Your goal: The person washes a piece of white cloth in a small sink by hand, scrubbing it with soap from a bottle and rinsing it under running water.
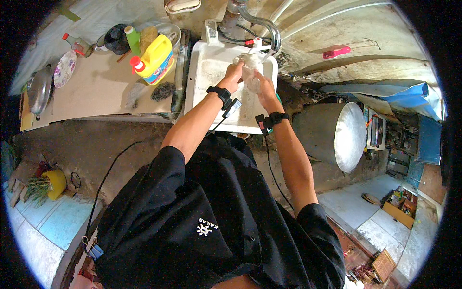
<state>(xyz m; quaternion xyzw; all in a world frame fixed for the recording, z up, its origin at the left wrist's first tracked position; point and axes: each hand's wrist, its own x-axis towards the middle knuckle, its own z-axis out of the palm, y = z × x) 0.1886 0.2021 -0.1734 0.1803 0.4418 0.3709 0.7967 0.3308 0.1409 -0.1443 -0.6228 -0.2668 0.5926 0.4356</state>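
Note:
Both my hands are over a white sink (204,91), holding a crumpled, whitish, soft piece (250,70) below the tap (257,45). It looks like a wet cloth; whether it is fabric or thin plastic I cannot tell. My left hand (233,76) is closed on its left side, thumb toward the middle. On the right side, my right hand (265,89) grips it, with its fingers partly hidden by the cloth. The tap has a red-marked white handle.
Left of the sink, a table (86,96) bears a yellow jug (156,58), a steel-wool pad (163,91), a green bottle (132,41), a dark pot (117,39) and a patterned plate (65,69). A large metal drum (317,132) stands right of the sink. Cables hang from both my wrists.

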